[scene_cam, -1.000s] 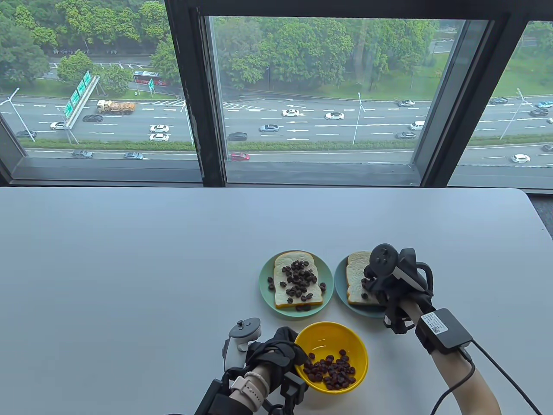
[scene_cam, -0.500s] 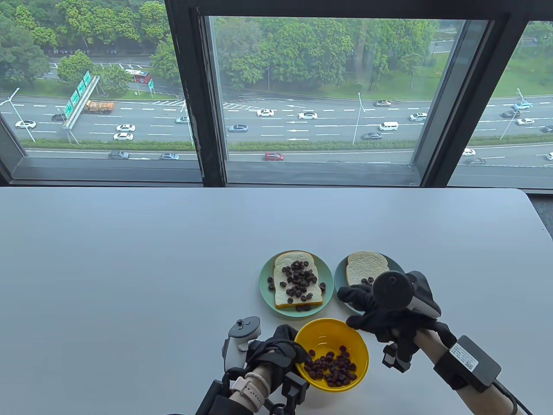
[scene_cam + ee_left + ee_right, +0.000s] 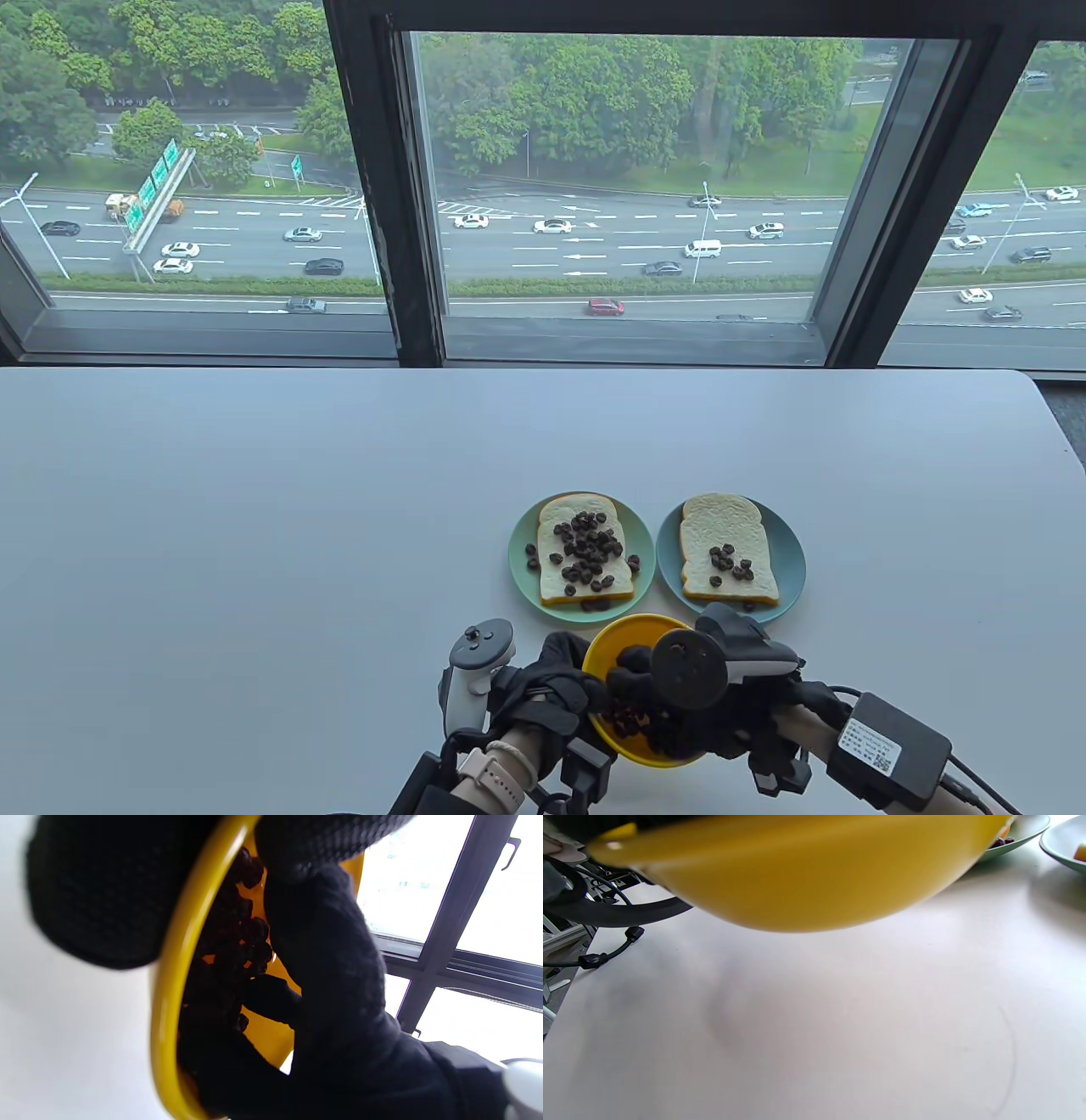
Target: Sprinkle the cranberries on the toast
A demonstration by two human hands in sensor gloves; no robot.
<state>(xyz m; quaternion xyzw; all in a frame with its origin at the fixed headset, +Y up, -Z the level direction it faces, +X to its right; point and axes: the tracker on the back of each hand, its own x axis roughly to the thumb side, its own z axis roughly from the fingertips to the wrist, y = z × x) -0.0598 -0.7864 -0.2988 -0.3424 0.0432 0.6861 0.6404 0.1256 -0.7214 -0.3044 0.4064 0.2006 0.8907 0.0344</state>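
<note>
My left hand point(image 3: 577, 679) grips the left rim of a yellow bowl point(image 3: 632, 632) of dark cranberries point(image 3: 628, 722) and holds it tilted just above the table. My right hand point(image 3: 635, 675) reaches into the bowl, fingers down among the cranberries; its grip is hidden. The left wrist view shows the bowl rim point(image 3: 169, 984), the cranberries point(image 3: 250, 933) and the right hand's fingers point(image 3: 322, 963) against them. The left toast point(image 3: 564, 586) is covered with many cranberries. The right toast point(image 3: 721, 518) carries a few cranberries point(image 3: 730, 564).
The left toast lies on a green plate point(image 3: 519, 560), the right toast on a blue plate point(image 3: 791, 552), both just beyond the bowl. The right wrist view shows the bowl's underside point(image 3: 797, 878) above the white table point(image 3: 840, 1027). A window frame point(image 3: 390, 212) stands behind the table.
My right hand has left the right toast, where a few cranberries now lie, and has come back down into the bowl. My left hand has tilted the bowl a little.
</note>
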